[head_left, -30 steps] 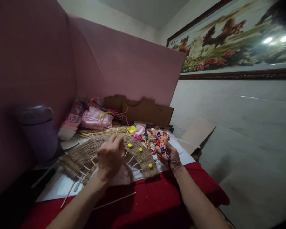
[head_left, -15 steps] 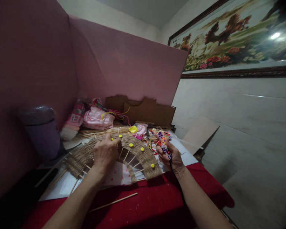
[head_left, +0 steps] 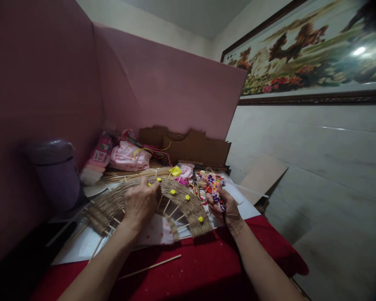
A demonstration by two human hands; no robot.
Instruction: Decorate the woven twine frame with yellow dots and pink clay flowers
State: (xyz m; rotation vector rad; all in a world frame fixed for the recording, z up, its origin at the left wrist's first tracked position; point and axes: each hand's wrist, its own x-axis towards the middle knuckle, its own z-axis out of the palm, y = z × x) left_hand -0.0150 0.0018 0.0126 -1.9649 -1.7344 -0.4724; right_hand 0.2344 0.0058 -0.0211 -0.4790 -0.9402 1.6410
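A half-round fan of jute cord woven over thin wooden sticks [head_left: 188, 209] lies on white paper [head_left: 81, 244] atop a red cloth [head_left: 200, 267]. Small yellow dots [head_left: 187, 197] sit along its arc. My left hand [head_left: 139, 202] rests on the top of the arc, fingers curled and pinching at a yellow dot near the rim. Just right of the fan, my right hand [head_left: 224, 207] is closed around a flower-patterned tool [head_left: 214, 188] with a black cord trailing along my wrist.
A purple lidded container [head_left: 54, 171] stands at the left. Pink packets [head_left: 125, 154], coloured strings, a bundle of sticks [head_left: 134, 173], scissors [head_left: 194, 179] and brown cardboard [head_left: 191, 146] crowd the back by the pink partition. A loose stick [head_left: 150, 266] lies on the red cloth.
My left hand slid left and back along the arc to the rim near a yellow dot. My right hand barely moved, still gripping the patterned tool.
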